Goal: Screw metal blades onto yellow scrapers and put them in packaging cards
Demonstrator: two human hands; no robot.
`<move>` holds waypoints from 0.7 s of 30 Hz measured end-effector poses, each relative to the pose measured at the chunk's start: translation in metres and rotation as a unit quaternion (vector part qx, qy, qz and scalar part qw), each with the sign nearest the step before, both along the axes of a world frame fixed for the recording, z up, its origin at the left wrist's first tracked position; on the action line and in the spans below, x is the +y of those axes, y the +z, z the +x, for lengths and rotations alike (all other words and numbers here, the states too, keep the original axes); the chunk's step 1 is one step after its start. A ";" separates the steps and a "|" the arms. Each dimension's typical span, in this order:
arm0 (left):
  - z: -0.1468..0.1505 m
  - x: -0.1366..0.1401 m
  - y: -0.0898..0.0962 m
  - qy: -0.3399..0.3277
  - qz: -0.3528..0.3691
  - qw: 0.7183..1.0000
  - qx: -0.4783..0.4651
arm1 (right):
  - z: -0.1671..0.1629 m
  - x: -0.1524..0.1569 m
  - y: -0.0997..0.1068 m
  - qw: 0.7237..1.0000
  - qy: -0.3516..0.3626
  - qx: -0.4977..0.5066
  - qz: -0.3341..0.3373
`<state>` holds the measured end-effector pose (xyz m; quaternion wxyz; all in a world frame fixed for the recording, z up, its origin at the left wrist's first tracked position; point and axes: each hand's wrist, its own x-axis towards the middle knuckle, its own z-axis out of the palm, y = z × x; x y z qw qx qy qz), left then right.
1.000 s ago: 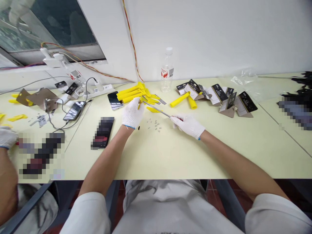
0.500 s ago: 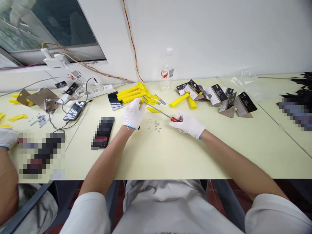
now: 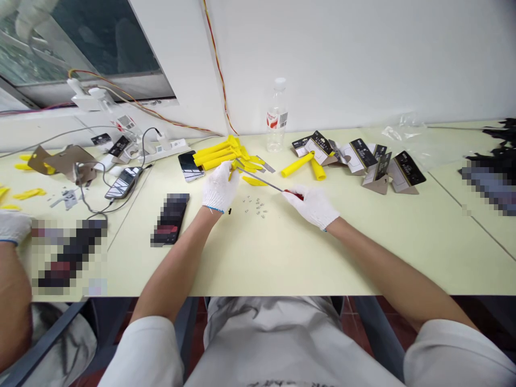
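My right hand [image 3: 313, 206], in a white knit glove, is closed around the red handle of a screwdriver [image 3: 264, 181]. The long shaft points left and its tip reaches my left hand [image 3: 220, 188]. That gloved hand pinches a small yellow plastic piece [image 3: 233, 171], mostly hidden by the fingers. Just behind it lie several yellow plastic handles [image 3: 213, 154] in a pile. Flat yellow pieces [image 3: 255, 181] and a grey metal blade [image 3: 266, 165] rest beside the pile. Several small screws [image 3: 258, 207] are scattered on the table between my hands.
A clear bottle [image 3: 276, 121] stands at the back. Yellow tubes [image 3: 298, 164] and opened card packages [image 3: 360, 156] lie to the right. On the left are phones [image 3: 171, 219], cables and a power strip [image 3: 169, 148]. Another person's gloved hand [image 3: 14, 227] is at far left.
My right hand has shifted slightly and turned over the screwdriver handle, covering more of it. My left hand stays nearly in place with the yellow piece.
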<state>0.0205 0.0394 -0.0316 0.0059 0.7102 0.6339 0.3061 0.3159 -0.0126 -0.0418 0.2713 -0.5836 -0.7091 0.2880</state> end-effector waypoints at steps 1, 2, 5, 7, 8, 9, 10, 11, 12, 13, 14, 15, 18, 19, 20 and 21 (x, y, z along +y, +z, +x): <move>0.000 0.000 0.000 0.001 -0.002 1.000 0.001 | 0.000 0.000 0.001 1.000 0.005 0.001 0.000; 0.001 -0.001 0.001 0.003 -0.003 1.000 0.001 | 0.000 0.000 0.001 1.000 0.009 0.005 -0.010; 0.002 -0.001 0.002 0.000 -0.005 1.000 -0.001 | -0.001 -0.002 0.004 0.993 0.007 0.061 -0.105; 0.002 -0.001 0.002 -0.005 -0.004 1.000 -0.003 | -0.001 -0.004 0.008 0.976 0.005 0.117 -0.185; 0.002 -0.001 0.002 -0.006 -0.004 1.000 -0.003 | -0.001 -0.005 0.010 0.967 0.010 0.138 -0.213; 0.002 -0.001 0.002 -0.005 -0.003 1.000 -0.004 | -0.002 -0.006 0.012 0.961 0.015 0.152 -0.230; 0.002 0.000 0.001 -0.004 -0.002 1.000 -0.004 | -0.002 -0.006 0.013 0.957 0.021 0.162 -0.240; 0.001 0.000 0.001 -0.004 -0.001 1.000 -0.005 | -0.002 -0.007 0.014 0.955 0.023 0.169 -0.242; 0.001 0.001 0.000 -0.005 0.000 1.000 -0.005 | -0.002 -0.007 0.014 0.955 0.022 0.174 -0.241; 0.000 0.001 -0.002 -0.006 0.000 1.000 -0.006 | -0.003 -0.007 0.014 0.956 0.019 0.176 -0.235; -0.001 0.002 -0.003 -0.008 0.000 1.000 -0.007 | -0.003 -0.006 0.013 0.958 0.013 0.175 -0.225; -0.002 0.003 -0.005 -0.011 0.001 1.000 -0.009 | -0.003 -0.006 0.011 0.963 0.006 0.167 -0.210; -0.005 0.004 -0.009 -0.016 0.007 1.000 -0.022 | -0.002 -0.003 0.003 0.987 -0.015 0.097 -0.124; -0.005 0.005 -0.009 -0.016 0.008 0.999 -0.029 | -0.002 -0.002 0.001 0.994 -0.021 0.067 -0.086; -0.006 0.005 -0.010 -0.016 0.006 0.999 -0.036 | -0.002 -0.002 -0.001 0.998 -0.027 0.038 -0.051; -0.006 0.005 -0.010 -0.017 0.003 0.999 -0.043 | -0.002 -0.002 -0.003 0.999 -0.031 0.013 -0.021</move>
